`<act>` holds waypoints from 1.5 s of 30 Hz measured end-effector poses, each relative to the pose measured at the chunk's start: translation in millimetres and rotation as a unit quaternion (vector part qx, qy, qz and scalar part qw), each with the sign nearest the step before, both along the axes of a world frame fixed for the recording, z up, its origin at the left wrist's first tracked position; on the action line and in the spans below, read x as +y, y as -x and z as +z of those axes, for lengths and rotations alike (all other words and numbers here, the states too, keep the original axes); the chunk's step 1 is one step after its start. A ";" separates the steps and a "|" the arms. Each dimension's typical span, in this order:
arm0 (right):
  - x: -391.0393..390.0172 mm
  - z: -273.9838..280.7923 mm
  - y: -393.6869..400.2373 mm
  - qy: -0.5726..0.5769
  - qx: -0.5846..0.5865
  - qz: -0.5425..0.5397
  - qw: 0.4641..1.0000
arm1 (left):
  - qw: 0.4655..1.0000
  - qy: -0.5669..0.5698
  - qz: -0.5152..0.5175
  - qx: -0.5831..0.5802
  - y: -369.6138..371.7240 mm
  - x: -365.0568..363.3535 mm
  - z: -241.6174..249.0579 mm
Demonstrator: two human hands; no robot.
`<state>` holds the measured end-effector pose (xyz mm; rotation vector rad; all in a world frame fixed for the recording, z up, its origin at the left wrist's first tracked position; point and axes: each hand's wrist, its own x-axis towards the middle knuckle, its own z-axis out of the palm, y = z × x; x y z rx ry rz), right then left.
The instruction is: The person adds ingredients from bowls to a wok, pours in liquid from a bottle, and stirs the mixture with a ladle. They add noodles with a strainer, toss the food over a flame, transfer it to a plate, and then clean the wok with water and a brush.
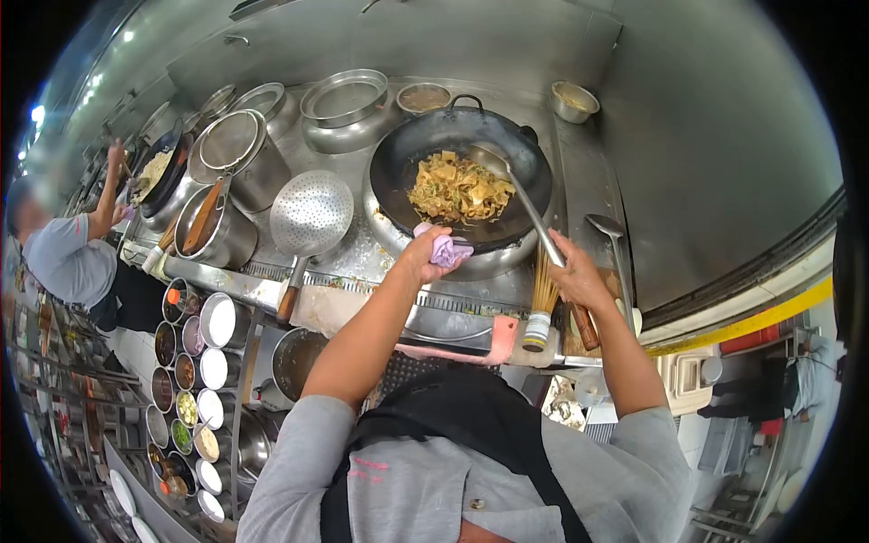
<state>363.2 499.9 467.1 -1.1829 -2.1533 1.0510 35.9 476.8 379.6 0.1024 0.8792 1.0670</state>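
Observation:
My left hand (421, 258) is closed around a folded lilac cloth (444, 251), which is pressed to the near edge of a black wok (398, 149). Whether a handle sits beneath the cloth is hidden. Flat noodles (459, 187), browned and mixed with bits of vegetable, lie in the wok. My right hand (579, 276) grips the long metal handle of a ladle (529, 204). Its bowl rests in the wok at the far right edge of the noodles, and its wooden end (585, 328) sticks out below my hand.
Left of the wok lies a perforated skimmer (311, 213), beside large steel pots (217, 231). A bamboo brush (542, 303) and a second ladle (611, 226) are at the right. Ingredient tins (217, 319) line the lower left. Another person (77, 253) works at the far left.

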 end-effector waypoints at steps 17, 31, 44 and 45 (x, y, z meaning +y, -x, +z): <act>-71.5 77.5 12.0 -0.068 -0.128 0.107 0.984 | 0.995 -0.034 0.073 0.055 -57.3 -128.2 58.2; -81.1 109.8 38.9 0.042 -0.176 0.127 0.975 | 0.996 -0.032 0.084 0.009 -32.7 -105.4 64.9; -82.7 89.0 -8.1 0.199 0.052 -0.001 0.979 | 0.994 -0.087 0.072 -0.007 -17.0 -71.0 11.0; -71.9 77.2 -7.2 0.199 0.071 -0.026 0.977 | 0.997 -0.032 0.047 -0.042 -6.6 -47.2 12.7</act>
